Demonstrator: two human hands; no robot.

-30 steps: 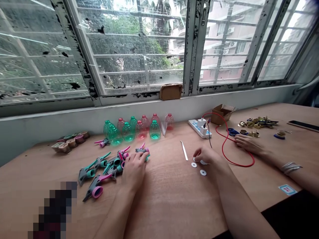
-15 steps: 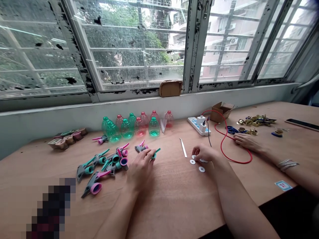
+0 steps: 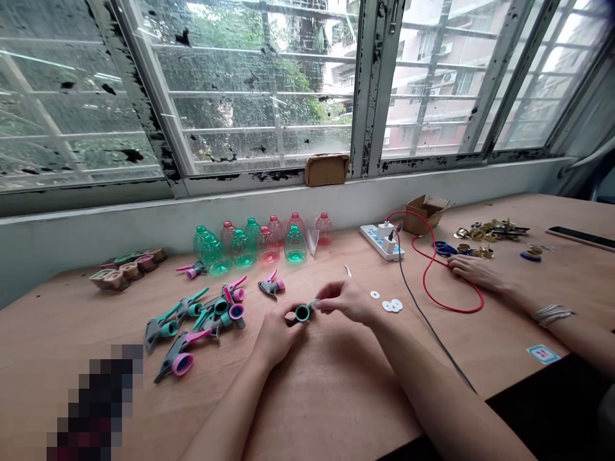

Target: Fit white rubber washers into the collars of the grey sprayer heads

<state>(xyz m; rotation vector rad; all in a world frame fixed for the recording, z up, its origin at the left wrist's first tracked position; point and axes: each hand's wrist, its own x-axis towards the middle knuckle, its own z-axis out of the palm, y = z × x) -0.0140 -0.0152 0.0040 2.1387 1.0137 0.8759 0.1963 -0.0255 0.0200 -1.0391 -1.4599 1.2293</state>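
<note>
A trigger spray head with a green collar is held in my left hand, its round opening turned up towards me. Close to the collar's right edge, my right hand pinches a small pale washer, mostly covered by the fingertips. Several flat white washers lie to the right of my right hand, and a single white washer is behind them. White tweezers lie beyond my right hand, partly hidden by it.
Grey spray heads with pink or green parts lie at left. Green and red bottles line the wall. A power strip, red cable and dark cable are at right, near another person's hand.
My right hand has moved left from the white washers to the spray head, with a washer in its fingers. My left hand has turned the green collar's opening upward.
</note>
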